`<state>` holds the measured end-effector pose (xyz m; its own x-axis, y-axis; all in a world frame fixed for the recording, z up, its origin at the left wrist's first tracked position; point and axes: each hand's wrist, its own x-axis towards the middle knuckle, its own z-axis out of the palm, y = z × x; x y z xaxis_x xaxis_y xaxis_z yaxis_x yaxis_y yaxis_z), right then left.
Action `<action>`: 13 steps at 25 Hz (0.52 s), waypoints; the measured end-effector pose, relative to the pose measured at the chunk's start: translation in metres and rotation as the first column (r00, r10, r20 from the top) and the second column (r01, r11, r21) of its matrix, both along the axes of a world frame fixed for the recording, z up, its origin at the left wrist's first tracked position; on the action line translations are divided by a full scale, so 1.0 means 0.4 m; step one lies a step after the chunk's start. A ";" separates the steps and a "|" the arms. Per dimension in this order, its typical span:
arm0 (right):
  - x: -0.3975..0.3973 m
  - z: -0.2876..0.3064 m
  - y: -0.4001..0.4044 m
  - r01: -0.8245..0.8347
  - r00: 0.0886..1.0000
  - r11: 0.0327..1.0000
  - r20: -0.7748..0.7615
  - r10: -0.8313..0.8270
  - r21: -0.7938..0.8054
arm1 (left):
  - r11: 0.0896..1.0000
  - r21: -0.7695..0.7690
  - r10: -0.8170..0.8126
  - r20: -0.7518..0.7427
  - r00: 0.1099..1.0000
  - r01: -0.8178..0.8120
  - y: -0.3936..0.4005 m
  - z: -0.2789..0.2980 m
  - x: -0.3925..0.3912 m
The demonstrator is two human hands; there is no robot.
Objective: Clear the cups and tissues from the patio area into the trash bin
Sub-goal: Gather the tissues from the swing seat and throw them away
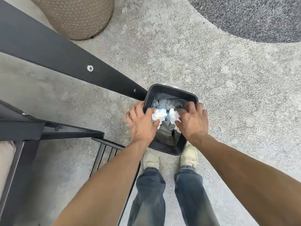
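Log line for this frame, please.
stage: dumping | left hand + right hand: over trash bin | tissues: at fingers, above opening

Trash bin (pixel 171 92) on floor (pixel 228 79), below and between left grip (pixel 141 121) and right grip (pixel 193 119). Tissues (pixel 160 114) inside bin, between both grips. Shoes (pixel 189 156) just behind bin. Bench (pixel 48 46) left of left grip. Woven pot (pixel 78 15) far ahead-left.
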<state>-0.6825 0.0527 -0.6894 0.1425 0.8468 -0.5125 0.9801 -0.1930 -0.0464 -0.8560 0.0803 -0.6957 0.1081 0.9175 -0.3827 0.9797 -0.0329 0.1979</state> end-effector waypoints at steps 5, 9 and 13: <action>0.018 0.065 0.005 0.060 0.990 0.996 -0.134 -0.052 0.061 | 0.999 -0.029 0.031 0.052 0.998 -0.030 0.001 0.046 -0.009; 0.063 0.223 0.007 0.113 0.972 0.982 -0.220 -0.077 0.154 | 1.000 0.025 -0.020 0.140 0.990 0.017 0.025 0.199 -0.002; 0.126 0.449 0.001 0.167 0.970 0.947 -0.217 -0.109 0.275 | 0.980 0.153 -0.163 0.258 0.952 0.126 0.078 0.434 0.040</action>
<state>-0.6321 0.0532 -0.5099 0.1901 0.9415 -0.2785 0.9104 -0.2752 -0.3089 -0.8398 0.1117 -0.5219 0.3250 0.9251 -0.1964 0.8739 -0.2144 0.4362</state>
